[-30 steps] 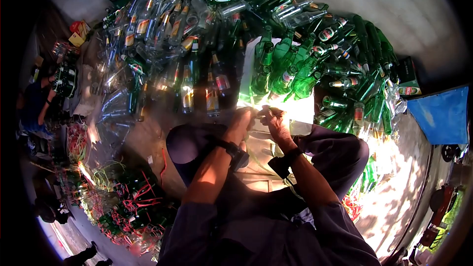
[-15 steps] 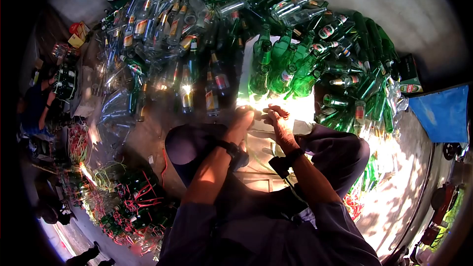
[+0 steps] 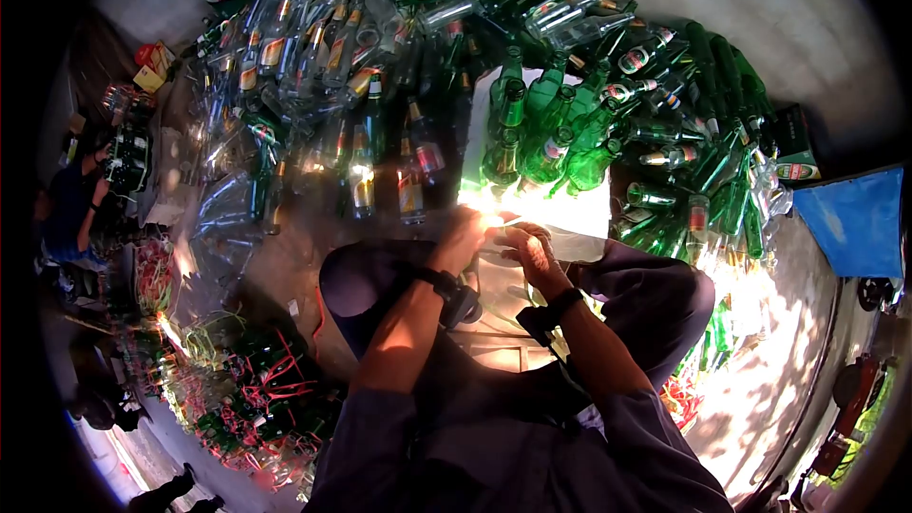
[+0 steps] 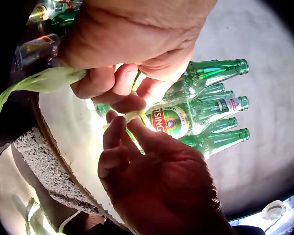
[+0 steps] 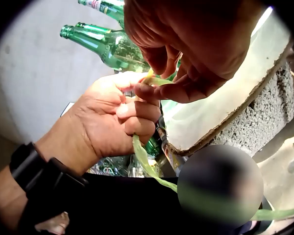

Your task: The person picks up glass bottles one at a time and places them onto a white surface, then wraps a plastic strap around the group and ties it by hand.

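Note:
A pale green flat strip (image 4: 51, 80) (image 5: 146, 162) runs out of the left hand (image 3: 460, 239) (image 4: 137, 39) (image 5: 108, 115), whose fingers curl round it. Thumb and fingers of the right hand (image 3: 532, 255) (image 4: 161, 181) (image 5: 191, 39) pinch a short piece of the strip close to the left fingertips. Both hands meet at the near side of a standing cluster of green bottles (image 3: 548, 150) (image 4: 213, 113) (image 5: 95, 41). These bottles stand on a pale-topped block (image 3: 581, 220) (image 4: 63, 127) (image 5: 201, 117). Fingers partly hide where the strip crosses near a labelled bottle.
Heaped clear bottles (image 3: 318, 43) lie at the back left, and green bottles (image 3: 722, 85) at the back right. Red and green strips (image 3: 271, 389) cover bottles at the lower left. A blue panel (image 3: 855, 218) is at the right. Another person (image 3: 71, 204) is at the far left.
The right hand has turned and moved slightly left, closer to the left hand, with its fingers drawn in. The left hand has barely moved. The bottles in the cluster stay in place.

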{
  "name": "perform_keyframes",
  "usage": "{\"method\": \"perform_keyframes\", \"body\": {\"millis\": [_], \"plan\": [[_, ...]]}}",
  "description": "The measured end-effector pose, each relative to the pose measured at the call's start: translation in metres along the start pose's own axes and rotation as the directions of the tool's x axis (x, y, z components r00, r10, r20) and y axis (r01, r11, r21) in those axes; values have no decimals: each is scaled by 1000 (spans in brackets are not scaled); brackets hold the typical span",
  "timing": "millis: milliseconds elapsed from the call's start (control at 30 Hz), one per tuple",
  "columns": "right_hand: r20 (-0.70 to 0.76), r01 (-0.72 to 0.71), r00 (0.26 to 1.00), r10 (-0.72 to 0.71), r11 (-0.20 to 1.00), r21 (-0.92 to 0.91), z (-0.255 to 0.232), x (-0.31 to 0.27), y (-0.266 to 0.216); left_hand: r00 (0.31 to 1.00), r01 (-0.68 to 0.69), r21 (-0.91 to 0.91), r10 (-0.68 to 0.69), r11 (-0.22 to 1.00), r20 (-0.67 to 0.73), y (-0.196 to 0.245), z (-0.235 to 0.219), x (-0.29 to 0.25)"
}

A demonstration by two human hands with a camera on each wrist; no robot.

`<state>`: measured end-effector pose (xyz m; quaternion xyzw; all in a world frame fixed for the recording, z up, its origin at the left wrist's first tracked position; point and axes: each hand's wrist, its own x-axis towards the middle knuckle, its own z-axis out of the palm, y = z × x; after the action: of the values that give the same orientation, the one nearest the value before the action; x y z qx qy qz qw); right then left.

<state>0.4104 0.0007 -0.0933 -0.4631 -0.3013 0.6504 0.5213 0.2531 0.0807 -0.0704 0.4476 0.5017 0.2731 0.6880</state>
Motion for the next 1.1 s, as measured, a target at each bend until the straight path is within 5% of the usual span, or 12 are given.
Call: {"method": "perform_keyframes", "body": {"millis": [133,233,333,433,533,667,700,800,933,1000,1067,1100], "plan": [[0,-71,997,71,997,-33,10,3,0,999,37,275,-45,961,25,-18,-14,22],[-83,-208,977,197,965,-159,13,3,-5,982,177,62,-172,982,-83,-32,-19,38],[-75,-136,989,129,986,-94,11,3,1,973,152,-151,-175,977,-153,-34,-23,43],[-106,-99,989,99,995,5,10,10,10,952,-38,-318,-63,947,-300,-37,-33,43],[-215,-139,962,168,980,143,16,18,9,948,40,-456,-178,889,-264,-16,-36,42],[-223,-122,964,146,986,118,17,29,9,924,-59,-123,8,991,-381,-52,-58,74],[-257,-79,963,79,997,12,16,31,13,897,-73,-494,-159,866,-412,-23,-46,60],[-245,-105,963,113,994,43,3,33,23,920,-51,-569,-183,821,-347,-3,-47,56],[-248,-83,969,5,948,-306,-8,43,45,870,-12,-455,-215,891,-444,11,-38,52],[-196,77,964,-178,898,-434,-9,48,56,868,-65,-393,-142,917,-476,10,-30,45],[-298,-78,954,-19,947,-312,-5,49,45,855,-189,-121,103,974,-508,-13,-33,40],[-376,-222,916,142,959,-178,-2,52,42,858,-78,-214,-43,974,-512,0,-31,34]]}}
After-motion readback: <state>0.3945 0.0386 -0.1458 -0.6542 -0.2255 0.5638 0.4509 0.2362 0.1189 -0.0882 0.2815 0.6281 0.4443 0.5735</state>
